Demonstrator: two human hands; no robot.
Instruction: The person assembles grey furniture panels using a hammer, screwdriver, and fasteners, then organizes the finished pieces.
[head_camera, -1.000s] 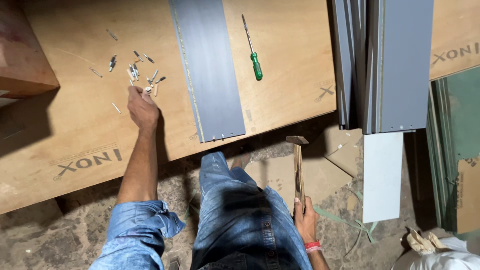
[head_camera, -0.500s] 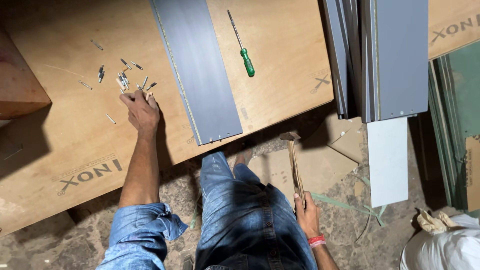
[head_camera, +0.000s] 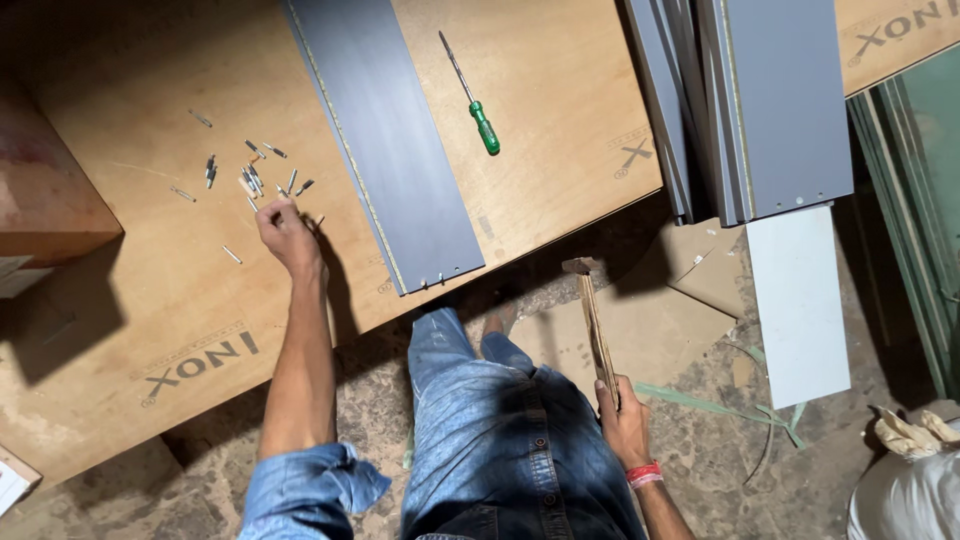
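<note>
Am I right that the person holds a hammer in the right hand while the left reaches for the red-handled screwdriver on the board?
Not quite. In the head view the left hand reaches the scattered screws, not the screwdriver, whose handle is green. The right hand does hold the hammer.

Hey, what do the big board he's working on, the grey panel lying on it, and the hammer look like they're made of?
The board looks like plywood: tan, matte face with faint grain. The grey panel seems laminated or painted board, smooth and uniform, with a pale edge strip. The hammer in the right hand has a wooden-looking handle and a dark, probably metal head.
</note>
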